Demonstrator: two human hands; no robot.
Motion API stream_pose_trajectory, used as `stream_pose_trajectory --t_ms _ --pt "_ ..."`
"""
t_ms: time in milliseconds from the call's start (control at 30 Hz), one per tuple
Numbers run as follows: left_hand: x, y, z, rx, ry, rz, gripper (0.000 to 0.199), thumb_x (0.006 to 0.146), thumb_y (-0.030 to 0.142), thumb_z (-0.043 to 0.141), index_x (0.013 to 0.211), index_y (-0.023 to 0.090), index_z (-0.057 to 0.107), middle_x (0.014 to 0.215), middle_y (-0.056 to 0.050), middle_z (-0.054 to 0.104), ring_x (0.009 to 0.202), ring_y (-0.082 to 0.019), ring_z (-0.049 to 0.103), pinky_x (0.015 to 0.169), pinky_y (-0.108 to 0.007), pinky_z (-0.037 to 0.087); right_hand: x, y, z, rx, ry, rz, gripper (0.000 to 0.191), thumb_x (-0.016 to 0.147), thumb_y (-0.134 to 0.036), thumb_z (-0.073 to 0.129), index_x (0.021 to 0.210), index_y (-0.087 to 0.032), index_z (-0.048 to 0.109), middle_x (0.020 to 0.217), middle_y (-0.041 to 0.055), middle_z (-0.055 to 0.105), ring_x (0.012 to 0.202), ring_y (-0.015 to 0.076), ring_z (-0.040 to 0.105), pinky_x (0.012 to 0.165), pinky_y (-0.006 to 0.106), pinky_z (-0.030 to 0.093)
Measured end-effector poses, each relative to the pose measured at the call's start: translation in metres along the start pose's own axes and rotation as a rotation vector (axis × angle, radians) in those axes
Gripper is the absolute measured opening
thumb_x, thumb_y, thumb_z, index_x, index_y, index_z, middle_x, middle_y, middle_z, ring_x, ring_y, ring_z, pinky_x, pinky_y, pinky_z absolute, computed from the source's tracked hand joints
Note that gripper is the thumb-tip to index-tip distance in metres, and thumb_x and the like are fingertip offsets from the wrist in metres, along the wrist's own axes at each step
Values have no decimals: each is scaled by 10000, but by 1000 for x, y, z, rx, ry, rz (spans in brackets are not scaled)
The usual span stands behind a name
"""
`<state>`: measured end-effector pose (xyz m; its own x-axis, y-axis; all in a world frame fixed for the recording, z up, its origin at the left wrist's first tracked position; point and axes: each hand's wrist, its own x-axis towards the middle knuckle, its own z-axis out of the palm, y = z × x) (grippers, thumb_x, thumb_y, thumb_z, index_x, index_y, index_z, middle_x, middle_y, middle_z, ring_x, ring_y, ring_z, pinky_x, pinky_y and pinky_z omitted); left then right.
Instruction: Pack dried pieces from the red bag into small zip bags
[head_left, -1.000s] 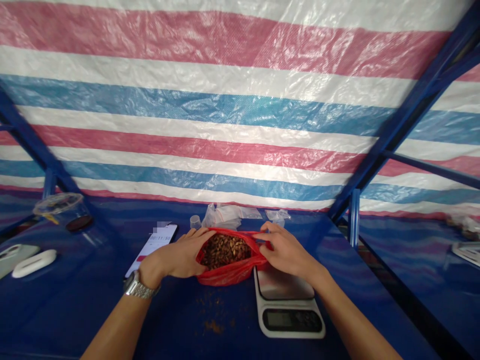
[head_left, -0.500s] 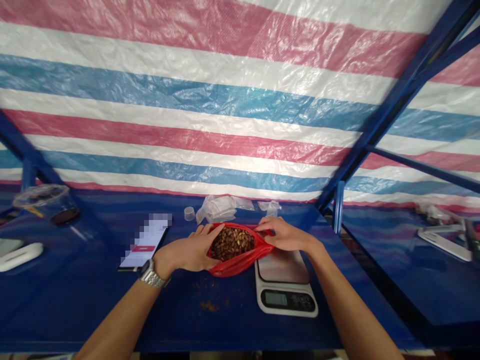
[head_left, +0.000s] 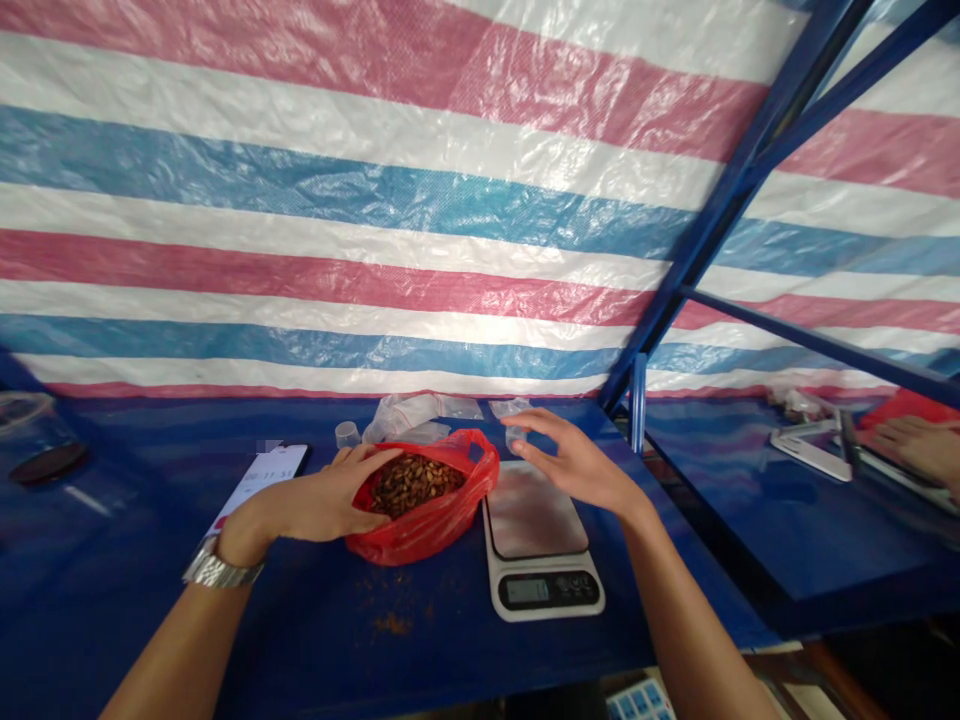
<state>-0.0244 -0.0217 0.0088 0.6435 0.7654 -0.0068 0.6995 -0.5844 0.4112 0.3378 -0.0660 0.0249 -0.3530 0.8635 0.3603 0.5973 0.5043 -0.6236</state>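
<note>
A red plastic bag [head_left: 427, 530] stands open on the blue table, filled with small brown seed-like pieces [head_left: 412, 484]. My left hand [head_left: 319, 497], with a metal watch at the wrist, grips the bag's left rim between thumb and fingers. To the bag's right lies a white kitchen scale [head_left: 541, 535] with a bare steel plate and a lit display. Above the scale's back edge is my right hand [head_left: 574, 462], its thumb and forefinger around a small clear plastic cup [head_left: 516, 438].
A phone [head_left: 262, 475] lies left of the bag. Behind the bag are another small clear cup [head_left: 347, 435] and clear plastic bags [head_left: 405, 415]. At the right, another person's hand [head_left: 922, 450] shows beyond a blue frame bar [head_left: 637, 400]. Brown crumbs lie in front.
My right hand has let go of the red bag's right side and now has a small clear cup at its fingertips. The view has turned to the right, and another person's hand has appeared.
</note>
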Motion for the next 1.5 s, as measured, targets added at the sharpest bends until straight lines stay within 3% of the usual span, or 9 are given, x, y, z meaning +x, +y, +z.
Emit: stream_pose_trajectory --t_ms 67,100,267,500,600,733,967,1233,1500 --pt "1 6 -5 -50 -13 22 713 877 500 706 1529 283 517 1482 -112 619 1318 -338 594 1122 -444 468 -37 -12 11 -123 207 67 409 1008 -360 623 1416 -337 617 1402 87 650 1300 286 602 1111 526 481" --pt "3 10 -6 -73 -1 38 662 904 501 685 1512 284 537 1470 -107 628 1314 -331 591 1134 -451 455 -57 -16 20 -197 223 85 497 978 -362 669 1465 -356 570 1463 96 606 1346 314 566 1123 553 463" --pt "21 29 1 -58 243 124 314 1018 421 557 1247 275 714 1216 -62 735 1186 -274 609 1078 -427 471 -118 -8 59 -427 107 117 651 870 -365 796 1470 -396 546 1520 82 570 1429 399 477 1150 651 351" --pt "34 59 30 169 504 406 250 1059 275 496 1090 222 739 1083 -73 710 1060 -237 612 1016 -396 486 -104 15 42 -486 83 132 573 921 -473 741 1451 -355 558 1521 86 579 1466 363 442 1175 609 265" --pt "30 74 40 229 593 483 234 1033 209 510 1079 231 738 1062 -64 734 1016 -234 628 983 -401 493 -113 21 39 -494 280 163 391 1008 -416 616 1386 -316 596 1469 100 606 1405 340 509 1131 582 298" --pt "27 88 50 261 680 545 221 996 162 528 1025 232 735 996 -55 754 926 -222 653 896 -395 513 -137 17 39 -497 497 217 147 1033 -296 554 1094 -287 688 1269 89 679 1291 325 566 1069 560 334" --pt "31 89 59 216 787 549 162 957 124 570 938 185 719 884 -46 743 831 -205 659 837 -375 528 -148 1 45 -553 390 242 132 961 -236 603 944 -299 718 1255 70 661 1289 361 488 1014 581 378" --pt "30 95 61 108 883 594 155 935 85 587 923 168 717 821 -35 727 771 -197 651 807 -359 516 -144 7 47 -617 352 259 148 936 -219 603 897 -297 721 1351 39 629 1304 370 443 1007 598 386" --pt "33 93 69 58 901 608 153 922 74 575 890 163 695 795 -39 704 755 -202 643 792 -360 518 -149 23 44 -438 484 307 129 1001 -361 617 1005 -297 729 1250 75 679 1209 325 572 1019 542 455"
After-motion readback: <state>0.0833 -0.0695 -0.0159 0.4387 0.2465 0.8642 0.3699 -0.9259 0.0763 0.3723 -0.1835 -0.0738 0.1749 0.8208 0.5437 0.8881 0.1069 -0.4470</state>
